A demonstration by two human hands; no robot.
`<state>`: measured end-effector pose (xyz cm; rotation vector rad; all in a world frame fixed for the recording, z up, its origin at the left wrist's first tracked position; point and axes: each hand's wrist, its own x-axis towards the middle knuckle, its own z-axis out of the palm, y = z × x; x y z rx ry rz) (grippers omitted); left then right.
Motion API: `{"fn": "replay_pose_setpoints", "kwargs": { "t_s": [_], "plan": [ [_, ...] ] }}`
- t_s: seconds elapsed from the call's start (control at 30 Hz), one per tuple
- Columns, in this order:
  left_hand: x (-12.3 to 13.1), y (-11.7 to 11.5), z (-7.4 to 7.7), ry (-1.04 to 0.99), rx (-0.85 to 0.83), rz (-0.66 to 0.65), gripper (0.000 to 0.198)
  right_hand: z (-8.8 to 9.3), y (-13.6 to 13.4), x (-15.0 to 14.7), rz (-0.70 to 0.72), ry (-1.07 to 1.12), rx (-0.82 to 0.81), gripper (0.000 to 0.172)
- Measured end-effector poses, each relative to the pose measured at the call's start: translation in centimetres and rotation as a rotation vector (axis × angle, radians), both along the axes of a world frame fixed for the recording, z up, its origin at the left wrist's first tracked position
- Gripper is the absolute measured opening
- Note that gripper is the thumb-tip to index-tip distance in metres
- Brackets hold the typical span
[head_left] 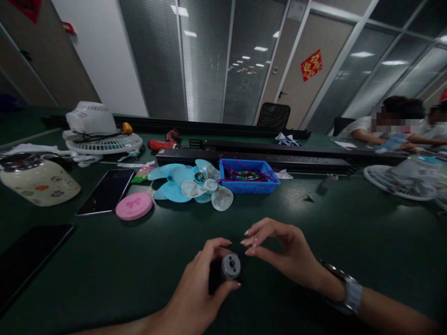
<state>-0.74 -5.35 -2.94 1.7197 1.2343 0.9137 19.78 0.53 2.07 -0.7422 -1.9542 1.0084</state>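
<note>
A small silver cylindrical motor (pixel 231 266) stands on the dark green table, its round end with a central hole facing up. My left hand (pixel 197 284) curls around it, fingers behind and thumb in front. To the right, my right hand (pixel 284 249) hovers a little above the table with fingers bent and slightly apart; I see nothing between them. A watch (pixel 344 288) is on the right wrist. Beyond the hands lie blue and whitish fan blades (pixel 190 181) and a blue bin (pixel 249 186) of red wires and small circuit boards.
At left are a pink round case (pixel 134 206), a tablet (pixel 104 191), a dark flat device (pixel 31 253), a cream flask (pixel 42 181) and a white fan (pixel 101 130). A red power drill (pixel 164 142) lies behind. Another motor (pixel 330 180) and fan (pixel 412 177) are right, with people (pixel 363 130) beyond.
</note>
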Motion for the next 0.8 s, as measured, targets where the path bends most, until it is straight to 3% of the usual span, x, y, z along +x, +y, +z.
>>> {"fn": "replay_pose_setpoints", "kwargs": {
  "t_s": [0.1, 0.3, 0.4, 0.53, 0.67, 0.8],
  "plan": [
    [0.0, 0.0, 0.0, 0.012, 0.009, 0.02, 0.055, -0.8, 0.5, 2.1, 0.008, -0.188, -0.018, 0.009],
    [0.0, 0.0, -0.3, 0.04, 0.012, 0.023, 0.055, -3.5, 1.0, 4.1, 0.029, -0.352, -0.017, 0.017],
    [0.0, 0.0, -0.4, 0.041, 0.023, 0.007, 0.054, -3.7, 1.2, 4.3, 0.03, -0.418, 0.04, 0.036],
    [-0.1, 0.1, -0.3, 0.05, 0.025, -0.017, 0.055, -3.6, 1.3, 4.6, 0.015, -0.532, 0.106, 0.028],
    [-0.1, 0.2, -0.1, 0.048, 0.011, -0.013, 0.054, -3.8, 1.3, 4.6, -0.001, -0.483, 0.088, 0.018],
    [0.0, 0.1, 0.0, 0.032, -0.001, -0.006, 0.053, -2.6, 0.7, 2.7, -0.03, -0.252, 0.009, 0.013]
  ]
}}
